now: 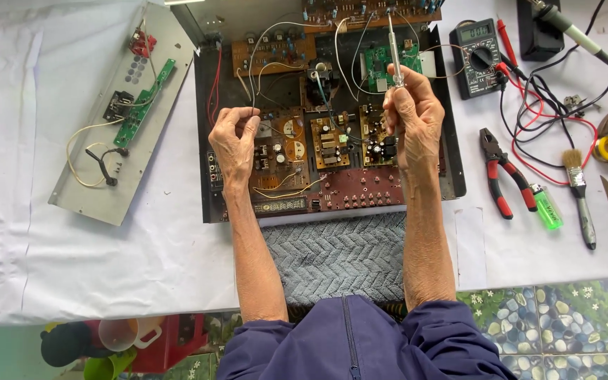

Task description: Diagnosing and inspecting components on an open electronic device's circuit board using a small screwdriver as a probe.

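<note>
Over an opened amplifier chassis [452, 141], the left hand [235, 137] pinches a white wire [265, 42] while the right hand [411, 116] grips a screwdriver [394, 49] upright. Tugging could snap the wire's joint; a slipping tip might scratch the circuit boards [328, 141].

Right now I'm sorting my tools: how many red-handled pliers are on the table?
1. The red-handled pliers lie right of the open amplifier chassis, between it and the green lighter. Others may be hidden beyond the frame.
</note>
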